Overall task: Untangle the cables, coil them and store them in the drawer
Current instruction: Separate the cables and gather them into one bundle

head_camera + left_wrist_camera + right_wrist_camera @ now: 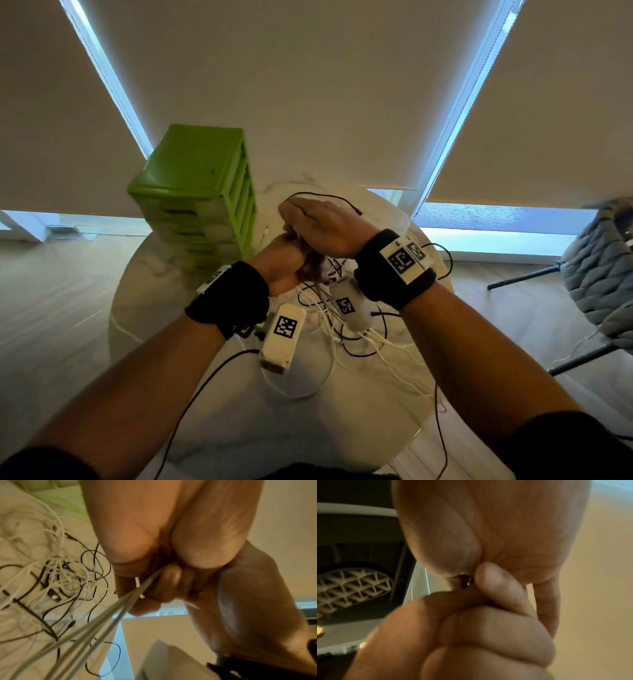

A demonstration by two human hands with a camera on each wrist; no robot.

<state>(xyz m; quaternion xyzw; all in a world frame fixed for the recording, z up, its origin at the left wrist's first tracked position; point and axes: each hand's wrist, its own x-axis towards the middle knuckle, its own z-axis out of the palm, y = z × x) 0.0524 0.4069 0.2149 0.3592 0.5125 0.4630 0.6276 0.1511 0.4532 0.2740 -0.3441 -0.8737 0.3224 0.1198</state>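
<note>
White and black cables [346,329] are still lying in one loose tangle at the centre of the head view, on the round marble table [239,411], so the task is looking to me only at its beginning: nothing is coiled yet that I can see. Thin white strands are crossing over black ones with small plugs among them, and one black cable is running off the near edge of the table at the lower part of the frame.

Several white strands [106,618] are rising tight from the heap up to the hands, as the left wrist view is showing. Just above the tangle the left hand [284,265] is closing its fingers [171,577] round these white strands. Touching it from above, the right hand [322,226] is curling too; a thin black cable [322,197] is looping out from under it toward the upper middle of the frame, and in the right wrist view something small and dark is sitting in its pinch, but what exactly I cannot tell.

Left of the hands the green drawer unit [202,198] is standing on the table with all its drawers looking closed, so I judge the separating, the coiling and the storing are all remaining.

At the right edge of the frame a grey chair [603,274] is standing on the floor.
</note>
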